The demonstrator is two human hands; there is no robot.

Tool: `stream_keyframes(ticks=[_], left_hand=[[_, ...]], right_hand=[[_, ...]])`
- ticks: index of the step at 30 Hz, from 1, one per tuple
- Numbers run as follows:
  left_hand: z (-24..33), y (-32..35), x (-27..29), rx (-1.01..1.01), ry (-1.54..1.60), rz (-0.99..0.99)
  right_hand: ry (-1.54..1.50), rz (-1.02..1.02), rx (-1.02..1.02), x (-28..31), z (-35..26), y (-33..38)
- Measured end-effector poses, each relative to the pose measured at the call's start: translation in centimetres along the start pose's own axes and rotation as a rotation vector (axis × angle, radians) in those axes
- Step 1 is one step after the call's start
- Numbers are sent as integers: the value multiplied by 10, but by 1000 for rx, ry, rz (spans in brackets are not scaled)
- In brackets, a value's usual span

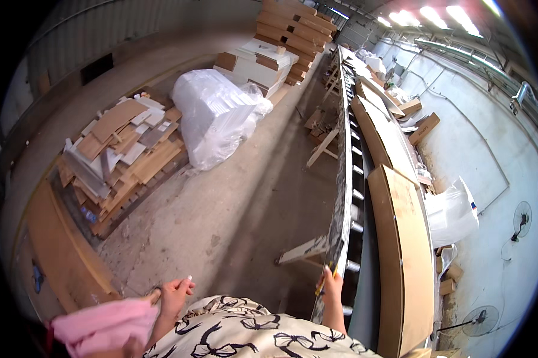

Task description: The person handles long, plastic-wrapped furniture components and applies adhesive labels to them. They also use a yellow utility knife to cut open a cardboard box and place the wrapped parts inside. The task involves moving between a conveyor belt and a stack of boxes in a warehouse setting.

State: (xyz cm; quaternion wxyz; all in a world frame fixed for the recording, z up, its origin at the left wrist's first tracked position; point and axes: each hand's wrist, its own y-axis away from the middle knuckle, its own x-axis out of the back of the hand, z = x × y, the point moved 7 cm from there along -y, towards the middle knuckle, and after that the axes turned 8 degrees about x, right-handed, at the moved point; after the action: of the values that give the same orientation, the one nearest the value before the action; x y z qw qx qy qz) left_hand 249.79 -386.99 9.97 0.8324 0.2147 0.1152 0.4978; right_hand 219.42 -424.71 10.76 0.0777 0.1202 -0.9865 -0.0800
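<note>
My right hand [330, 285] rests against the near edge of a long roller conveyor rail [342, 197] and grips a thin yellow stick-like object [325, 279], its kind unclear. My left hand [174, 293] hangs free over the concrete floor with fingers loosely curled; a small brown item sits by its fingers and I cannot tell if it is held. A pink cloth [105, 325] lies at my lower left. Brown flat boards [400, 250] lie on the conveyor just right of my right hand.
A heap of cut board offcuts [123, 158] lies on a pallet at left. A large clear plastic-wrapped bundle [215, 116] stands beyond it. Stacked boards [296, 27] rise at the back. Wooden trestle legs [320, 149] prop the conveyor. Two fans [523, 218] stand at right.
</note>
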Motion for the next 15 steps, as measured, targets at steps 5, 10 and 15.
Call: stream_keyframes(ticks=[5, 10, 15], left_hand=[[91, -156, -103, -85, -208, -87], [171, -322, -243, -189, -285, -141], [258, -444, -363, -240, -425, -253]], right_hand=[[-40, 247, -128, 32, 5, -134], [-121, 319, 90, 8, -30, -348], [-293, 70, 62, -154, -123, -560]])
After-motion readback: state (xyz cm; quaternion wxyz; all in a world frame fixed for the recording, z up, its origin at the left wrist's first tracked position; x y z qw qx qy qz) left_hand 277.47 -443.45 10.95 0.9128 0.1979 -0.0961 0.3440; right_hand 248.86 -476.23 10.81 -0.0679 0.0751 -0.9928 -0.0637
